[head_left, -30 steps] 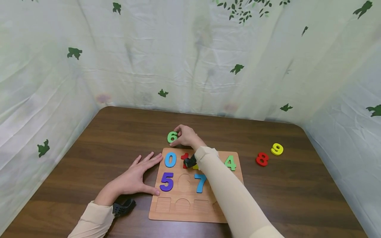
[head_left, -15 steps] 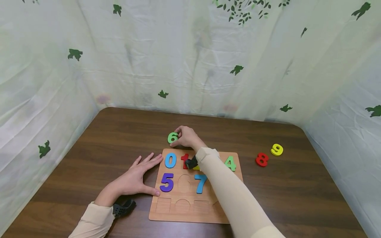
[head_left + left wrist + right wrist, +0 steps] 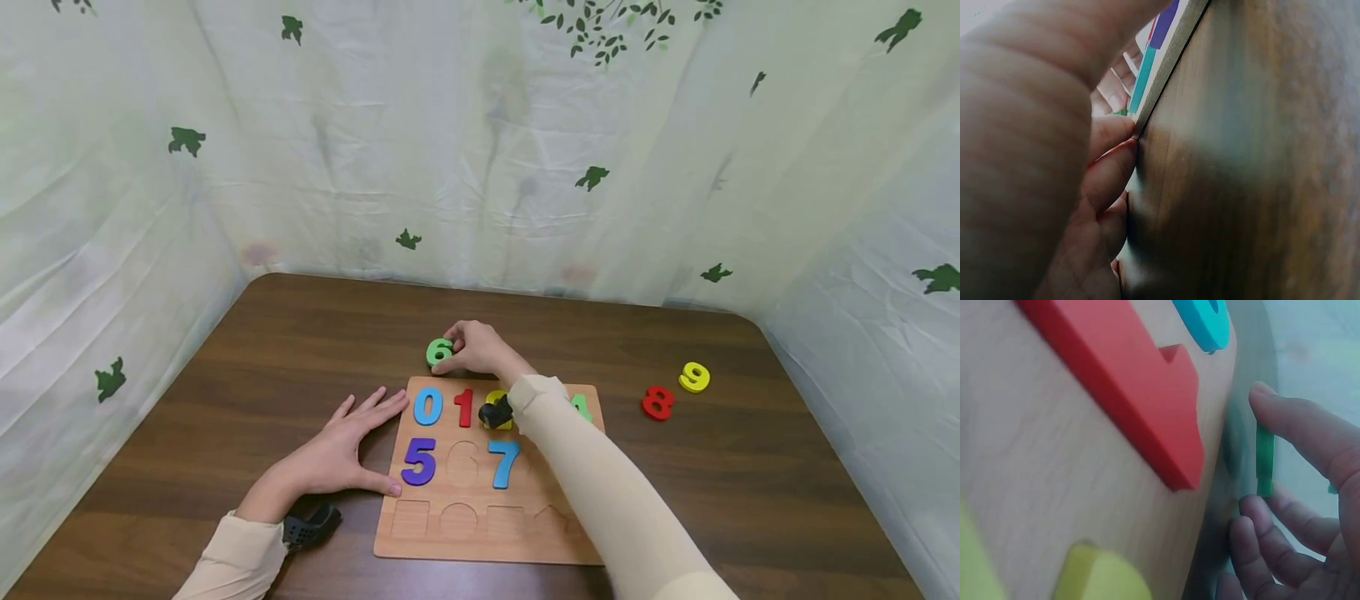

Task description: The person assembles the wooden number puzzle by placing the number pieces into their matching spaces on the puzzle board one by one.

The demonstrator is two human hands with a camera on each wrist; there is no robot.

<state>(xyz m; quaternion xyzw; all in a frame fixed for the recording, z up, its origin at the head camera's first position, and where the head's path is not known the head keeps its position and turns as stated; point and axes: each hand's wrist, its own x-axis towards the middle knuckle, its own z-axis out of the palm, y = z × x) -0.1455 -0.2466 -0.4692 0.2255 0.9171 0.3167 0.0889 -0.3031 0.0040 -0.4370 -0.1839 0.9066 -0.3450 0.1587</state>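
My right hand (image 3: 483, 348) pinches a green number 6 (image 3: 438, 353) between thumb and fingers, just beyond the far edge of a wooden number puzzle board (image 3: 480, 542). In the right wrist view the green piece (image 3: 1265, 450) is seen edge-on between thumb and fingertips. At the board's left edge my left hand (image 3: 341, 446) lies with fingers and thumb spread, touching the rim. On the board sit a blue 0 (image 3: 427, 406), red 1 (image 3: 464, 408), purple 5 (image 3: 418, 462) and blue 7 (image 3: 503, 463). A yellow 2 (image 3: 496, 400) and green 4 (image 3: 581, 406) are partly covered by the right wrist and sleeve.
To the right of the board, a red 8 (image 3: 657, 402) and a yellow 9 (image 3: 694, 377) lie on the brown table (image 3: 750, 500). Shaped recesses line the board's near row. A patterned curtain (image 3: 480, 150) hangs behind the table.
My right hand has shifted slightly right and nearer with the green 6, its wrist uncovering the red 1. The left hand stays at the board's edge.
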